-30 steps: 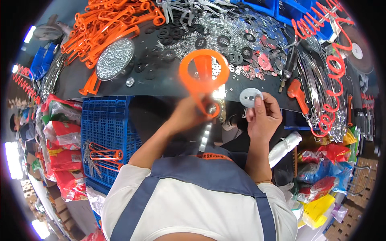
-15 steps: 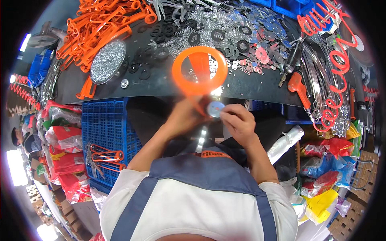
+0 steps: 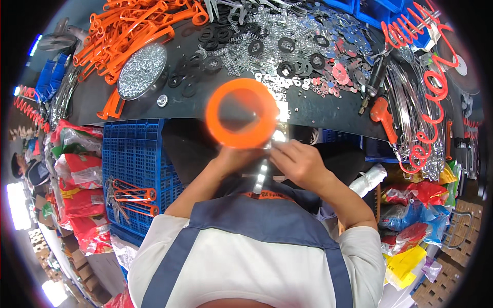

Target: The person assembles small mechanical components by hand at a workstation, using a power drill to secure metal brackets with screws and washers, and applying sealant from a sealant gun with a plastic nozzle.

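Above my lap, my left hand (image 3: 233, 158) is closed round the lower part of an orange plastic handle (image 3: 241, 139). The handle's large ring end points up toward the camera and hides much of those fingers. My right hand (image 3: 300, 163) is beside it on the right, fingertips pinched together against the lower part of the handle. Whatever lies between those fingertips is hidden; only a small silvery glint shows there. Beyond the hands, the dark worktable (image 3: 138, 109) bears a heap of metal springs (image 3: 272, 31), black rings (image 3: 286, 44) and reddish flat washers (image 3: 339, 72).
Orange handles (image 3: 133, 28) are piled at the far left, by a round dish of small metal parts (image 3: 143, 72). An orange-handled power driver (image 3: 382, 115) and a coiled red hose (image 3: 436, 84) are at the right. A blue crate (image 3: 132, 154) stands left of my lap.
The orange handle's ring has moved nearer to me and slightly left. My right hand has come in against the handle, and the pale disc in its fingers is out of sight.
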A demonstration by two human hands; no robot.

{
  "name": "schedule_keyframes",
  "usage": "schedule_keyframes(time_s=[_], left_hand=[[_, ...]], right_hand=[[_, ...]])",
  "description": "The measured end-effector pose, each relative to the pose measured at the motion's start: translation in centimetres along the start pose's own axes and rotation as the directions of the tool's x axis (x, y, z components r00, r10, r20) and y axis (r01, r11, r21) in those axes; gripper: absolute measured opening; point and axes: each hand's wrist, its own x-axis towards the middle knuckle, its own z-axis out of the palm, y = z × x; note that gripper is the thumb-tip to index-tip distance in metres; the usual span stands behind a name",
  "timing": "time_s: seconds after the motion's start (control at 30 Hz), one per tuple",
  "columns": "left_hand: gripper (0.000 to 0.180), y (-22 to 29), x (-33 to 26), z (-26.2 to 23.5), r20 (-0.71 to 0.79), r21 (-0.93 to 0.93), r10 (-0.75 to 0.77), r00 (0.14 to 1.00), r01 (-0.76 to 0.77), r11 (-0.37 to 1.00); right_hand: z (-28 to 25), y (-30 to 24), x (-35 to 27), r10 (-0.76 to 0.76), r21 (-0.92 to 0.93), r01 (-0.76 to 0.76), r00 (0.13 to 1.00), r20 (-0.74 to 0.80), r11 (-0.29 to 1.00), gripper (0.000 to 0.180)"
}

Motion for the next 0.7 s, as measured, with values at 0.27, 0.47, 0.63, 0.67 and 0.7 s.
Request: schedule_keyframes(time_s=[0.27, 0.47, 0.63, 0.67, 0.7], left_hand=[[0.028, -0.8, 0.5, 0.0, 0.017, -0.140, 0.058, 0.998, -0.056, 0.989], [0.043, -2.8, -0.4, 1.1, 0.013, -0.169, 0.130, 0.991, -0.126, 0.978], [0.039, -1.3, 0.0, 0.3, 0.017, -0.145, 0.026, 1.000, -0.023, 0.989], [0.043, -1.1, 0.1, 0.1, 0.017, -0.147, 0.030, 0.999, -0.027, 0.989], [0.043, -0.9, 0.1, -0.4, 0.013, -0.139, 0.027, 1.000, -0.024, 0.990]], right_hand=[[2.1, -0.6, -2.1, 0.182, 0.133, -0.159, 0.967, -0.177, 0.978, 0.028], [2.3, -0.1, -2.8, 0.393, 0.396, -0.312, 0.909, -0.141, 0.863, 0.021], [3.4, -0.2, -3.4, 0.518, 0.511, -0.379, 0.840, -0.159, 0.772, 0.022], [3.5, -0.2, -3.4, 0.518, 0.502, -0.379, 0.838, -0.169, 0.777, 0.022], [3.6, -0.2, -3.2, 0.517, 0.496, -0.377, 0.837, -0.179, 0.782, 0.021]])
